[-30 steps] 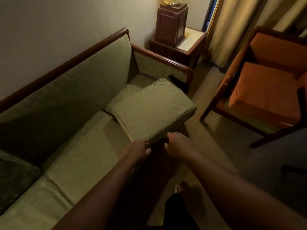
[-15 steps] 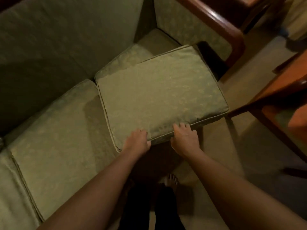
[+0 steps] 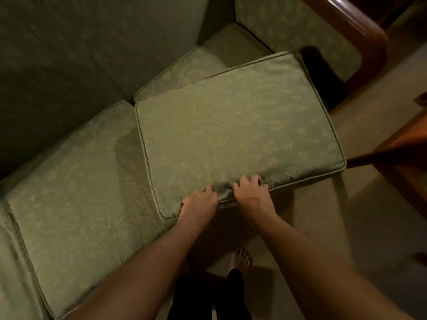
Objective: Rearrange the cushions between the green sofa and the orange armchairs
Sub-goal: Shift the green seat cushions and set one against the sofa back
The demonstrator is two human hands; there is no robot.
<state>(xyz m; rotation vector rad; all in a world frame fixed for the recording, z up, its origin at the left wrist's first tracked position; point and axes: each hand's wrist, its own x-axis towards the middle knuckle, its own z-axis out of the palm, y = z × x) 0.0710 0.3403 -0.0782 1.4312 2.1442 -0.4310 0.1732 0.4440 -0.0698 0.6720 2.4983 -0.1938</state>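
Observation:
A green patterned seat cushion (image 3: 235, 130) lies skewed on top of another seat cushion (image 3: 201, 63) at the right end of the green sofa (image 3: 92, 47), its near edge overhanging the front. My left hand (image 3: 199, 202) grips that near edge by the left corner. My right hand (image 3: 251, 195) grips the same edge just to the right, bunching the fabric between the hands. The orange armchair shows only as a wooden frame edge (image 3: 399, 144) at the right.
A second green seat cushion (image 3: 76, 181) lies to the left on the sofa. The sofa's wooden armrest (image 3: 360, 26) curves at the top right. Beige carpet (image 3: 323, 215) runs between sofa and armchair. My bare foot (image 3: 241, 259) stands below the cushion's edge.
The view has dropped closer over the sofa. Both hands have closed tighter on the cushion's near edge and bunched the fabric; the cushion has turned slightly.

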